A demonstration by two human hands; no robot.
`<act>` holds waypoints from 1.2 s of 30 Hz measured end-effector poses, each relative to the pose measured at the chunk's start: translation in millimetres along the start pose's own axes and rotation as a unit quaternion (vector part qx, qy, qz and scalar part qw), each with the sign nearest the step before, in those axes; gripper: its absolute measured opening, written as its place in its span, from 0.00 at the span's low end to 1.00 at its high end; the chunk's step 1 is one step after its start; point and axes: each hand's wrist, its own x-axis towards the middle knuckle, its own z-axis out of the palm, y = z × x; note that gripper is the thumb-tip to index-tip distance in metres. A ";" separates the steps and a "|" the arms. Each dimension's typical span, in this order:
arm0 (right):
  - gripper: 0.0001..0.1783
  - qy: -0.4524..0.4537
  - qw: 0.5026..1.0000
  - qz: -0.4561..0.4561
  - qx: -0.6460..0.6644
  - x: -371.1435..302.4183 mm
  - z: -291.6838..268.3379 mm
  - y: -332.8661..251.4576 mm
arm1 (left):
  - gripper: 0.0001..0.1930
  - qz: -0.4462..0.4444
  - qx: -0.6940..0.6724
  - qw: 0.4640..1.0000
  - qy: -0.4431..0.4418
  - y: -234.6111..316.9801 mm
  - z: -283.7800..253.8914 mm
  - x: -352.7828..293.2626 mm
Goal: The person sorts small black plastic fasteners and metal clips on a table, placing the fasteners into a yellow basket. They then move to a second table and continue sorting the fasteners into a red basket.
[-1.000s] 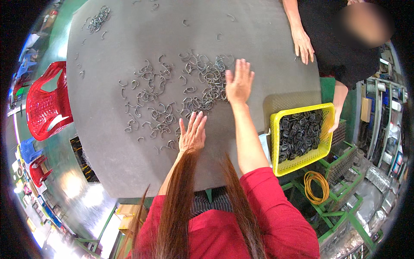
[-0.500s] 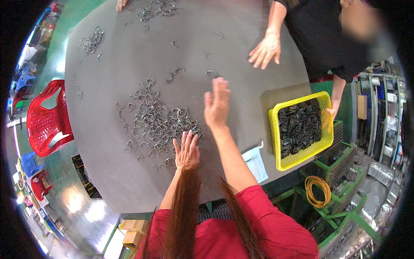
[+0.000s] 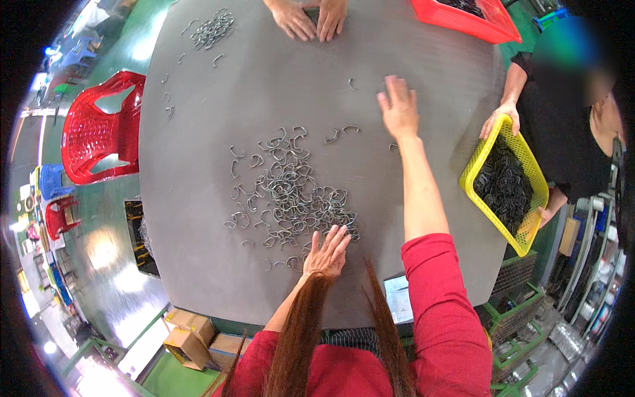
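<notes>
Lying heaped, thin curved grey hooks (image 3: 289, 188) meet the left hand (image 3: 326, 255), fingers apart; right hand (image 3: 400, 114) likewise

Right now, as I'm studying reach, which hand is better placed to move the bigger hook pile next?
Probably the left hand: it lies at the near edge of the bigger pile; the right hand is well apart.

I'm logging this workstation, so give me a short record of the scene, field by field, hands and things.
Left hand: open, at the near edge of the metal hooks
Right hand: open, farther forward, blurred, table contact unclear
Metal hooks: loose heap on the grey table, several strays
Yellow basket: holds black parts, gripped by a co-worker's hands at right
Far side: another pair of hands; red basket farther right
Left side: red chair beside the table
</notes>
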 end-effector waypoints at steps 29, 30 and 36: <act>0.23 -0.234 0.881 -0.311 0.267 -142.0 20.9 -233.9 | 0.33 0.205 -0.106 0.973 0.022 -9.3 -34.6 -43.0; 0.22 -0.203 0.896 -0.289 0.270 -146.7 -1.2 -215.4 | 0.33 0.200 -0.122 0.972 0.005 -6.9 -44.9 -47.7; 0.23 0.114 0.991 0.059 0.032 -230.6 -34.5 -55.9 | 0.28 -0.057 -0.111 0.983 0.134 -40.2 -55.8 -123.8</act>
